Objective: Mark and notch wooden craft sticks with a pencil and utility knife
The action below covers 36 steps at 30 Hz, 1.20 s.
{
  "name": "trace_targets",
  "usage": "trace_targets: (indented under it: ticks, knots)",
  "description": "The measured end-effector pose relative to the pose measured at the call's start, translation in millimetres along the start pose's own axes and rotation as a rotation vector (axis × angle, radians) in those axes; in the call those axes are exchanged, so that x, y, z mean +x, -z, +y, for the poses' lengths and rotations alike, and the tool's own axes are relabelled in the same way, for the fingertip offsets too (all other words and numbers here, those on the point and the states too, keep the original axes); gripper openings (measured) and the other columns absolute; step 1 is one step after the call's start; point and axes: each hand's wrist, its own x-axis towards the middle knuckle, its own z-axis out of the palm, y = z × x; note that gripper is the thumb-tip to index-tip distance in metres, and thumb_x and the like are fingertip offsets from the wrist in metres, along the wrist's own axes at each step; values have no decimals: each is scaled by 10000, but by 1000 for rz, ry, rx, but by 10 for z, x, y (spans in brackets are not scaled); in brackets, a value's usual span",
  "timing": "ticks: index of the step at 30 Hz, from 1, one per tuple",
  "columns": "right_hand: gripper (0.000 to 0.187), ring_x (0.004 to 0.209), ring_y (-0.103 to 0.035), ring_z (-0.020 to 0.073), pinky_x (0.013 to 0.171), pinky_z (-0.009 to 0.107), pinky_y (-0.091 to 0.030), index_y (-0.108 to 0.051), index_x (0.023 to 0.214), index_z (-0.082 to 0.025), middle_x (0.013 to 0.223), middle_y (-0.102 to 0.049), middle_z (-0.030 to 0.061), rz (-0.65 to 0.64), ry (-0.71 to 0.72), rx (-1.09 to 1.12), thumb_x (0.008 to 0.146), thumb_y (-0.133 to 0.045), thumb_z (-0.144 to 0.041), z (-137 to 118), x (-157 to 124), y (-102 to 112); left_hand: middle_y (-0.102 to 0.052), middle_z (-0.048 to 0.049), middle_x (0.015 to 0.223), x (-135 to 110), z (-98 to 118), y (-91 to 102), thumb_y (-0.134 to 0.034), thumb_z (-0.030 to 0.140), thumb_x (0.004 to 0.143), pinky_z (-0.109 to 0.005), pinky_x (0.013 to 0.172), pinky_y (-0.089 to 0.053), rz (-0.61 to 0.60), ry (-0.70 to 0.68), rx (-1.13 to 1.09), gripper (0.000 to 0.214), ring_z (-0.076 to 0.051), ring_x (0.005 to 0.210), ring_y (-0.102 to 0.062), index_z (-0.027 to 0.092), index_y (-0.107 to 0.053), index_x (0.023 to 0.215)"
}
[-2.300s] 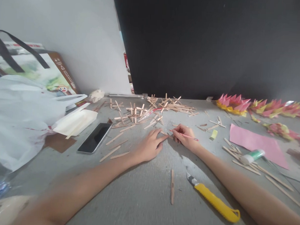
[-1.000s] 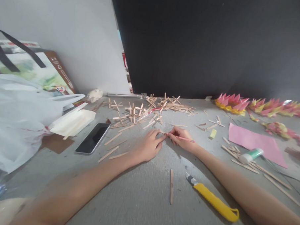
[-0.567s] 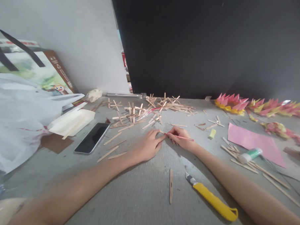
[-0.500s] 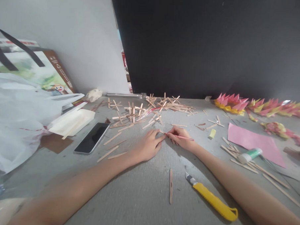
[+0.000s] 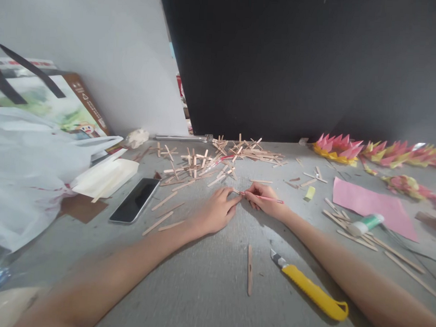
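Left hand (image 5: 216, 212): I read it palm-down on the grey table (image 5: 197, 297), fingers loosely spread and nearly flat. It grips nothing, and the index tip presses on a short wooden stick (image 5: 237, 192).
Right hand (image 5: 264, 200): I see it closed in a writing pinch around a red pencil (image 5: 273, 199), tip aimed at the left index fingertip (the two hands almost meet there).
Short wooden stick: flat on the table between the two sets of fingertips. I cannot tell how much of it they cover.
Stick pile (image 5: 218, 161): just beyond both hands, many pieces crossed.
Lone stick (image 5: 249, 269): nearer to me than the hands, between the forearms.
Yellow utility knife (image 5: 309, 290): beside the right forearm, on its inner side.
Phone (image 5: 135, 200): left of the left hand, screen up.
Glue tube (image 5: 365, 224): well to the right of the right hand, touching the pink paper (image 5: 373, 204).
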Motion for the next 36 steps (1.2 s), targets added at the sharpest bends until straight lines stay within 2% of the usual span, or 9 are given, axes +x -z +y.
trace_targets:
  ticks: [6, 13, 21, 28, 36]
  knots:
    - [304, 399, -467, 97, 413, 219, -330, -547, 812, -215, 517, -576, -58, -55, -32, 76, 951, -616, -477, 29, 44, 5, -514, -130, 1424, -8, -7, -13, -486, 183, 1022, -523, 1121, -474, -20, 9, 38, 445, -301, 1350, -493, 275, -585, 1446]
    - [290, 404, -491, 101, 424, 219, -354, -536, 811, -222, 532, -595, -53, 26, -20, -3, 964, -594, -461, -28, 13, 0, -517, -118, 1416, -1, -5, -3, -486, 182, 1023, -514, 1117, -479, -13, 11, 33, 444, -290, 1347, -494, 291, -588, 1442]
    - [316, 430, -488, 109, 435, 228, -350, -545, 802, -218, 534, -577, -50, -22, 12, 15, 963, -605, -483, 15, 21, 6, -517, -129, 1416, -1, -11, -2, -486, 176, 1019, -517, 1127, -472, -17, 9, 33, 455, -297, 1349, -493, 280, -585, 1450]
    - [314, 449, -490, 109, 463, 228, -368, -554, 805, -217, 542, -584, -50, 12, 22, -30, 969, -597, -481, -49, 0, 3, -520, -142, 1416, 7, 6, 26, -485, 179, 1017, -534, 1124, -474, -26, 10, 39, 448, -308, 1344, -498, 266, -591, 1444]
    - [352, 446, -480, 111, 468, 232, -357, -553, 808, -217, 532, -569, -55, -12, 27, -9, 968, -594, -527, -33, 12, -7, -522, -132, 1420, 1, -12, -8, -494, 186, 1020, -528, 1129, -473, -5, 6, 23, 437, -300, 1356, -492, 277, -600, 1434]
